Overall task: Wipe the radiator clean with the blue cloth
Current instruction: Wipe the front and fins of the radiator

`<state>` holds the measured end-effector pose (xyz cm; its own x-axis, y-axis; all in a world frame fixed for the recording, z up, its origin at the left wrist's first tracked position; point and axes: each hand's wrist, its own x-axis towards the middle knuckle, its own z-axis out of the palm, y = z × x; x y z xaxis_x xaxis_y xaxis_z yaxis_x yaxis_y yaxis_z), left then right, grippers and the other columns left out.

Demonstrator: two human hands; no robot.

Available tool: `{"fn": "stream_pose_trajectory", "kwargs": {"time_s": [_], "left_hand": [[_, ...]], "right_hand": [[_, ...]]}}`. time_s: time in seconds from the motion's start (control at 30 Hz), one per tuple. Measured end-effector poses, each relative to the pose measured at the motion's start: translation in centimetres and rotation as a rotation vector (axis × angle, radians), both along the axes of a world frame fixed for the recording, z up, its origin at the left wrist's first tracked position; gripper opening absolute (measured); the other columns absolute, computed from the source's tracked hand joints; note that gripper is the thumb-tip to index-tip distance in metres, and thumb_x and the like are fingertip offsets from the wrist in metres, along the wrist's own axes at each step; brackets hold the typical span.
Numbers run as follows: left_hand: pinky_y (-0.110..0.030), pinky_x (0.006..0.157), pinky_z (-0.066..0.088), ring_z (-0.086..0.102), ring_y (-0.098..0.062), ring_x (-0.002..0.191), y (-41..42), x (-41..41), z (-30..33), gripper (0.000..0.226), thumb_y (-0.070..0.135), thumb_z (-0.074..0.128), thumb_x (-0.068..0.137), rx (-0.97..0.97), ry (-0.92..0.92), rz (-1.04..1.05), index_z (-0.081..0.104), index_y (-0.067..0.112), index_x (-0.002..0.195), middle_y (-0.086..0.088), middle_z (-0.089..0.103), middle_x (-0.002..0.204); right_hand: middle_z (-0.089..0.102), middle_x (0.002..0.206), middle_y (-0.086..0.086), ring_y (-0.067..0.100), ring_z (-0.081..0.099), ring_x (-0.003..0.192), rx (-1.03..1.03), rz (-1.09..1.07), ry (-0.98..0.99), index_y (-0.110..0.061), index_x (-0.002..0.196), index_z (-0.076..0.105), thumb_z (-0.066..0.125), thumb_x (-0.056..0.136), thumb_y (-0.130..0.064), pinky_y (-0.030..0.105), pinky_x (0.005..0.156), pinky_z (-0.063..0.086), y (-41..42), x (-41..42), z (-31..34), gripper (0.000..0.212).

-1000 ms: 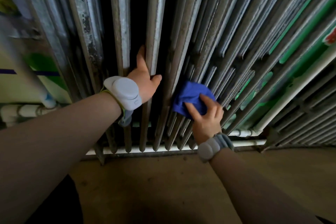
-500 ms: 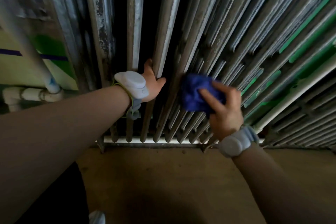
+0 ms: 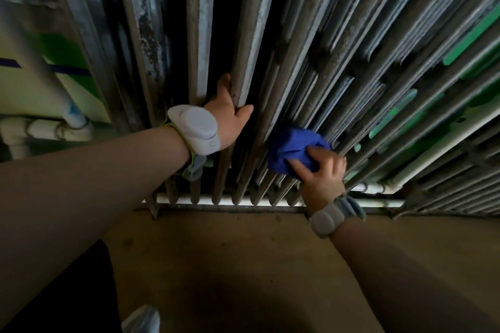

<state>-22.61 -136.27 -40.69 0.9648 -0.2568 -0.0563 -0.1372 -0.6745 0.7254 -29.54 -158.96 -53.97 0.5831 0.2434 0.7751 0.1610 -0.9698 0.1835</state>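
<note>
A tall grey radiator with many worn, rust-flecked vertical fins fills the upper view. My left hand grips one fin near the middle, thumb on its front and fingers hooked behind it. My right hand holds a bunched blue cloth and presses it against the lower part of the fins just right of the left hand. Part of the cloth is hidden under my fingers.
A white pipe runs along the radiator's foot above the brown floor. White pipework stands at the left against a green and cream wall. Green wall shows between the right-hand fins. A pale shoe tip is at the bottom.
My right hand has slid the blue cloth up and then back down the fins, drifting a little to the right. My left hand keeps its grip on the same fin.
</note>
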Motion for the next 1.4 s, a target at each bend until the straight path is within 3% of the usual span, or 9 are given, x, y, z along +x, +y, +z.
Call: {"fn": "stream_pose_trajectory", "kwargs": {"time_s": [0.33,0.5,0.67,0.77,0.9,1.0,1.1,1.3,1.4], "left_hand": [[-0.032,0.109,0.031,0.042,-0.029,0.129,-0.2,-0.1,-0.7,0.075,0.037,0.045,0.095,-0.029,0.102,0.026,-0.005,0.02,0.148,-0.004,0.037,0.147],[-0.033,0.107,0.035,0.047,-0.03,0.125,0.3,0.0,-1.1,0.078,0.038,0.045,0.095,0.057,0.099,-0.033,-0.011,0.021,0.147,-0.006,0.041,0.144],[-0.032,0.101,0.037,0.05,-0.032,0.12,-0.4,-0.1,-1.7,0.077,0.034,0.044,0.096,0.059,0.098,0.015,-0.01,0.017,0.147,-0.01,0.043,0.142],[-0.029,0.096,0.039,0.053,-0.031,0.116,-0.4,-0.1,-1.6,0.078,0.036,0.043,0.096,0.08,0.106,0.01,-0.013,0.016,0.147,-0.01,0.044,0.141],[-0.029,0.096,0.039,0.053,-0.031,0.116,0.0,0.0,-1.7,0.081,0.039,0.042,0.096,0.112,0.116,-0.031,-0.018,0.018,0.146,-0.007,0.038,0.145],[-0.032,0.096,0.04,0.053,-0.034,0.114,-0.3,0.1,-1.8,0.081,0.04,0.042,0.096,0.128,0.126,-0.01,-0.019,0.019,0.145,-0.008,0.039,0.145],[-0.034,0.099,0.039,0.052,-0.034,0.116,-0.5,0.1,-1.9,0.082,0.04,0.042,0.096,0.129,0.125,0.0,-0.02,0.019,0.145,-0.008,0.038,0.145],[-0.028,0.089,0.041,0.057,-0.032,0.11,-0.3,0.2,-2.2,0.081,0.039,0.042,0.096,0.112,0.118,0.002,-0.019,0.018,0.146,-0.011,0.052,0.133],[-0.034,0.097,0.045,0.058,-0.033,0.108,-0.5,0.3,-2.6,0.081,0.037,0.045,0.095,0.053,0.114,0.037,-0.016,0.021,0.146,-0.008,0.051,0.133]], "right_hand": [[0.041,0.116,0.004,0.031,0.04,0.099,-0.165,0.107,0.342,-0.035,0.116,0.045,0.066,0.077,-0.022,0.051,0.072,0.051,-0.3,-2.2,-3.8,0.046],[0.039,0.124,0.009,0.034,0.039,0.103,-0.07,0.141,0.145,-0.029,0.12,0.046,0.065,0.077,-0.012,0.051,0.076,0.046,0.1,-3.5,1.8,0.05],[0.038,0.127,0.008,0.033,0.039,0.109,0.099,0.064,-0.103,-0.033,0.121,0.048,0.043,0.099,-0.019,0.05,0.086,0.041,0.8,-0.3,3.4,0.026],[0.039,0.122,0.004,0.03,0.04,0.107,0.107,0.066,-0.164,-0.038,0.125,0.043,0.058,0.089,-0.016,0.051,0.086,0.037,1.6,0.7,1.1,0.045],[0.038,0.118,-0.005,0.022,0.038,0.108,0.217,0.018,0.155,-0.043,0.122,0.035,0.07,0.076,-0.031,0.053,0.089,0.043,1.4,-0.6,-3.0,0.058],[0.04,0.123,0.001,0.03,0.039,0.107,-0.114,0.078,0.371,-0.041,0.12,0.046,0.073,0.067,-0.043,0.055,0.081,0.049,-0.6,-1.5,-8.1,0.059],[0.041,0.123,0.003,0.031,0.04,0.106,-0.199,0.028,0.488,-0.041,0.113,0.063,0.089,0.051,-0.032,0.055,0.08,0.05,-0.9,-1.7,-10.7,0.068],[0.042,0.126,0.003,0.029,0.043,0.111,-0.122,0.179,0.214,-0.034,0.118,0.048,0.056,0.081,-0.038,0.052,0.089,0.035,1.1,-2.6,-6.3,0.039],[0.041,0.125,0.006,0.031,0.043,0.11,-0.033,0.16,0.015,-0.031,0.12,0.048,0.065,0.08,-0.023,0.05,0.092,0.032,0.2,-0.9,-3.3,0.044]]}}
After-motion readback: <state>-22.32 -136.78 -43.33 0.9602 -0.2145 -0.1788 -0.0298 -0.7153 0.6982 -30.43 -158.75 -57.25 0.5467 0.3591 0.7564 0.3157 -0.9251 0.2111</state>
